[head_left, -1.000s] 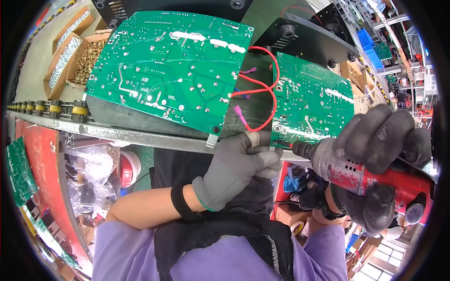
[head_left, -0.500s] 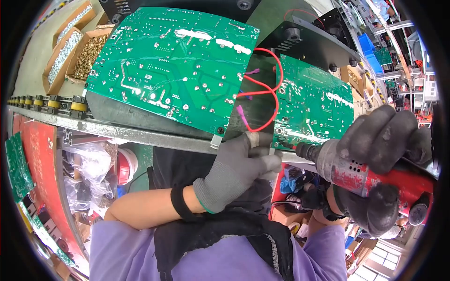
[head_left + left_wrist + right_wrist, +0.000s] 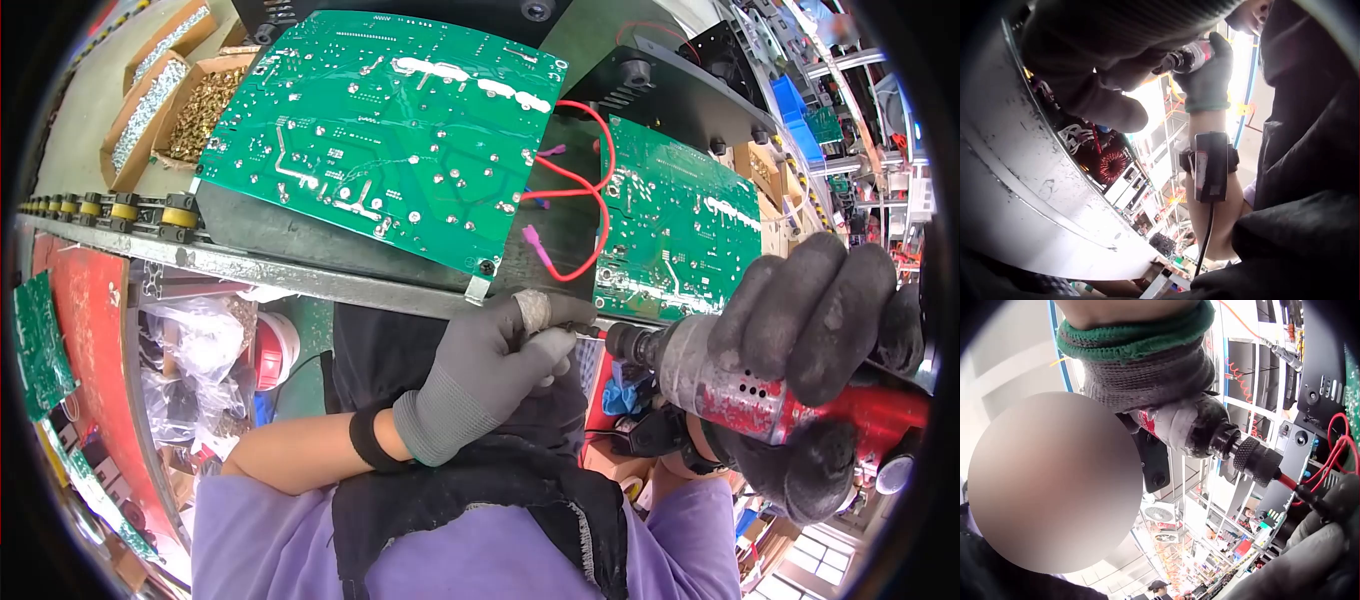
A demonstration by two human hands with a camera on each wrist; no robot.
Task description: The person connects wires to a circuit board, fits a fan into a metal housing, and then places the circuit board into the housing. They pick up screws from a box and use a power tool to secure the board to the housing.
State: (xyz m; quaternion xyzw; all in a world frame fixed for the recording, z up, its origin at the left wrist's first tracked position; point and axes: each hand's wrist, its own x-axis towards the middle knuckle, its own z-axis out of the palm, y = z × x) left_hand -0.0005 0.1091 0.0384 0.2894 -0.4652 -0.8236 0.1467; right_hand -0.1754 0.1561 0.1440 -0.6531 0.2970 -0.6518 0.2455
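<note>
R hand (image 3: 812,322) grips red driver (image 3: 738,400), L hand (image 3: 478,368) pinches bit tip (image 3: 1317,504).

LEGIBLE TEXT: none | larger green circuit board (image 3: 380,140): fine white print across its upward face, too small to read (the short row at its far edge and the marks at its corner included) | smaller green circuit board (image 3: 675,220): fine pale print, likewise unreadable | brands, numbers, signs: none readable
</note>
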